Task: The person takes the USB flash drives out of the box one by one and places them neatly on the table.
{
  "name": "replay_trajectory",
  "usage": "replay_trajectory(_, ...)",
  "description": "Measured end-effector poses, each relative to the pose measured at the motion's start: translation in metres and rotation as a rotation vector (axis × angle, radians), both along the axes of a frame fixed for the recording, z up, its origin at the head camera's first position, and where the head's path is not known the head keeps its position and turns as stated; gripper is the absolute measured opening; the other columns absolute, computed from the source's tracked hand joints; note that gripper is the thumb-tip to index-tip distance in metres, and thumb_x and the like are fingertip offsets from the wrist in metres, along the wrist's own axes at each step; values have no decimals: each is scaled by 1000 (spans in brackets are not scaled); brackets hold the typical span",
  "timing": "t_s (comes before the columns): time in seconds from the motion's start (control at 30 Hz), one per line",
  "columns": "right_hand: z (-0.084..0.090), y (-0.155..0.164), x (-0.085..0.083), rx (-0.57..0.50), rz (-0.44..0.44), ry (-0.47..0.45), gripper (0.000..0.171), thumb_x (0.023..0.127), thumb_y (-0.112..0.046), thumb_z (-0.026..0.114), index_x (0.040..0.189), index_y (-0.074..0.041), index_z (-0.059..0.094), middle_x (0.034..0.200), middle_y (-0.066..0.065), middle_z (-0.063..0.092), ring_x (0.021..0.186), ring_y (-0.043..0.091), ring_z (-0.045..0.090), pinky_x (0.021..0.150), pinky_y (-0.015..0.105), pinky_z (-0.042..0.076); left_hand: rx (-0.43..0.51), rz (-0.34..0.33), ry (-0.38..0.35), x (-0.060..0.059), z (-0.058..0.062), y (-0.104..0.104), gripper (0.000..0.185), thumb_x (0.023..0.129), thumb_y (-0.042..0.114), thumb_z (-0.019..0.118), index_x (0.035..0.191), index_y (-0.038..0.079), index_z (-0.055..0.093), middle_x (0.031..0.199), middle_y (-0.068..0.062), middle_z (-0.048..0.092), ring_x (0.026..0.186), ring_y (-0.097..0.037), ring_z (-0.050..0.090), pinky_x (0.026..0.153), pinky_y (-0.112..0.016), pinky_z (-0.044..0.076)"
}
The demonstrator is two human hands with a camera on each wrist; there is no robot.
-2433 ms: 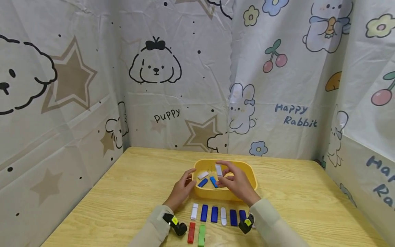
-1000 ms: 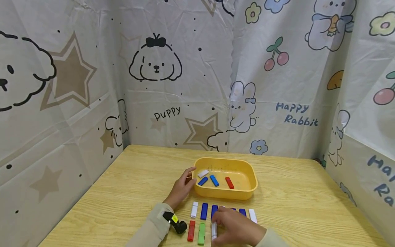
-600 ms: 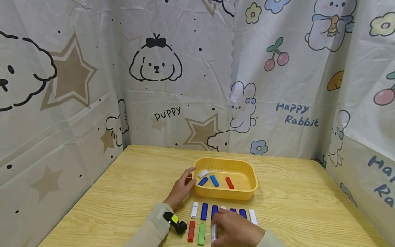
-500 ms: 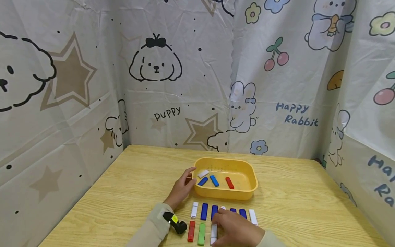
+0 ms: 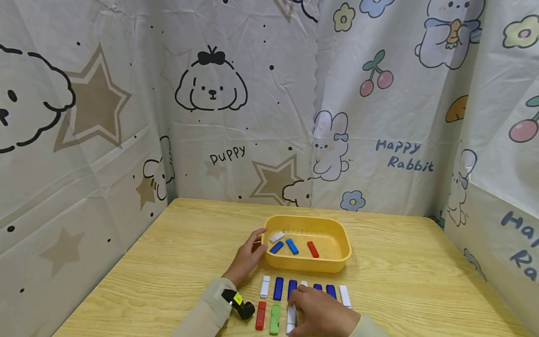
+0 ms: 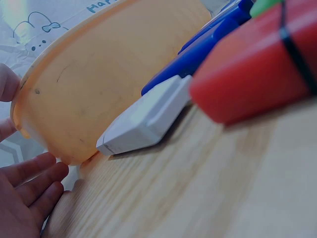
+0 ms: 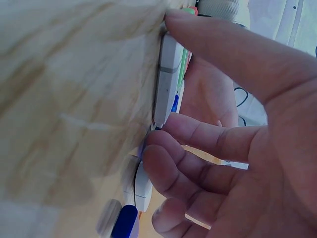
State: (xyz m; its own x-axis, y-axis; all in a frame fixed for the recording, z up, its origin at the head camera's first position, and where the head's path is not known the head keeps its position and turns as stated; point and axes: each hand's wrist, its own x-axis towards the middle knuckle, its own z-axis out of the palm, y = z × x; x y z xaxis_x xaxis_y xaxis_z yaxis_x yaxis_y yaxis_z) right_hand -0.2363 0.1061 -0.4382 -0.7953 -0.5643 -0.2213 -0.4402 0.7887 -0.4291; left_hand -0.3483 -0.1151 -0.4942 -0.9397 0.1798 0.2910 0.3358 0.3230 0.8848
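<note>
A yellow tray (image 5: 309, 267) sits mid-table with a white (image 5: 276, 237), two blue and a red stick (image 5: 313, 249) inside. My left hand (image 5: 248, 257) rests against its left wall, fingers relaxed; the left wrist view shows those fingers (image 6: 29, 181) beside the tray (image 6: 99, 74). My right hand (image 5: 304, 305) pinches a white stick (image 5: 291, 319) lying flat on the table, right of a green stick (image 5: 275, 319). In the right wrist view the thumb (image 7: 223, 44) and a fingertip hold the ends of that white stick (image 7: 166, 84).
A row of white and blue sticks (image 5: 278, 288) lies in front of the tray, partly hidden by my right hand. A red stick (image 5: 261, 315) lies left of the green one. Cartoon-printed curtains close off three sides of the wooden table (image 5: 181, 252).
My right hand brought a white stick from above the tray down to the table beside the green stick, then nudged it slightly nearer. The left hand stayed put.
</note>
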Motion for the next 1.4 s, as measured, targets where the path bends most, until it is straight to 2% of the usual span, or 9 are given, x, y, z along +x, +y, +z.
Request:
replay_trajectory(0.3, 1, 1, 1, -17, 4, -8, 49, 69, -54, 79, 108, -26, 66, 93, -15, 54, 77, 5, 49, 72, 27, 47, -2, 6, 12, 2, 4, 1, 46, 99, 21, 52, 144, 19, 43, 132, -16, 52, 117, -27, 54, 98, -46, 44)
replay_trajectory(0.43, 9, 5, 1, -87, 29, 16, 47, 72, -50, 79, 107, -22, 65, 88, -13, 55, 74, 4, 50, 67, 25, 46, -1, 8, 2, 3, 5, 1, 46, 99, 22, 53, 143, 24, 43, 133, -15, 52, 118, -27, 53, 99, -46, 43)
replay_trajectory(0.57, 21, 13, -7, -219, 51, 111, 41, 77, -44, 78, 103, -16, 65, 83, -7, 58, 70, 6, 51, 62, 22, 44, -1, 12, 4, 1, 5, 0, 46, 98, 21, 53, 143, 27, 44, 134, -15, 51, 118, -27, 53, 100, -46, 43)
replay_trajectory(0.63, 27, 17, -14, -270, 34, 147, 37, 80, -41, 76, 102, -15, 64, 83, -4, 58, 70, 9, 51, 61, 22, 44, -5, 8, 6, -1, 4, 0, 46, 98, 21, 53, 143, 25, 43, 134, -16, 51, 118, -27, 53, 100, -46, 43)
replay_trajectory(0.77, 33, 22, -29, -294, -6, 254, 36, 82, -40, 74, 104, -14, 63, 83, -5, 55, 72, 15, 52, 63, 23, 44, -10, -5, 7, -1, 3, 0, 48, 98, 21, 53, 145, 19, 42, 135, -17, 51, 118, -28, 53, 99, -47, 43)
replay_trajectory(0.97, 33, 23, -49, -298, 12, 384, 32, 83, -32, 75, 103, -9, 64, 82, -1, 56, 70, 18, 53, 63, 25, 45, -2, -5, 4, 1, 3, 1, 48, 99, 20, 52, 145, 20, 42, 134, -18, 50, 118, -27, 52, 99, -47, 43)
replay_trajectory(1.17, 31, 22, -64, -307, -42, 382, 24, 86, -26, 73, 102, -12, 63, 79, -3, 54, 66, 12, 49, 61, 25, 44, -4, -11, 13, 1, 3, 0, 47, 99, 20, 51, 145, 21, 41, 135, -17, 50, 118, -27, 52, 99, -46, 43)
replay_trajectory(1.4, 30, 18, -78, -315, -96, 345, 24, 88, -31, 70, 102, -12, 64, 75, -4, 53, 61, 11, 48, 57, 25, 44, -2, -1, 11, 2, 4, -1, 47, 99, 19, 52, 145, 21, 42, 135, -18, 50, 119, -28, 51, 100, -47, 42)
